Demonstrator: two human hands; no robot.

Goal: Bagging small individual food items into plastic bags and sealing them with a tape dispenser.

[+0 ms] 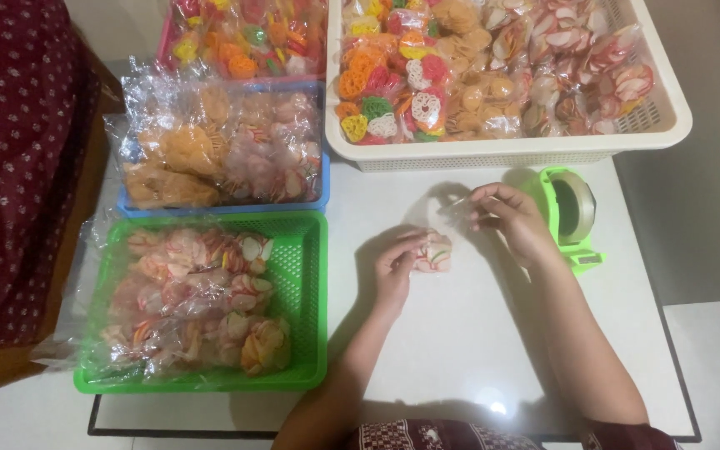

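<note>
A small clear plastic bag of pink and white crackers (437,254) lies on the white table (477,333) between my hands. My left hand (395,265) grips the filled lower part of the bag. My right hand (510,218) pinches the bag's clear top end, pulled up and to the right. A green tape dispenser (575,215) stands just right of my right hand.
A green basket (306,250) of packed cracker bags sits at the left. Behind it are a blue tray (323,185) and a pink tray (162,52) of bags. A large white basket (502,154) of colourful crackers is at the back. A person in dark red patterned cloth (10,167) is at far left.
</note>
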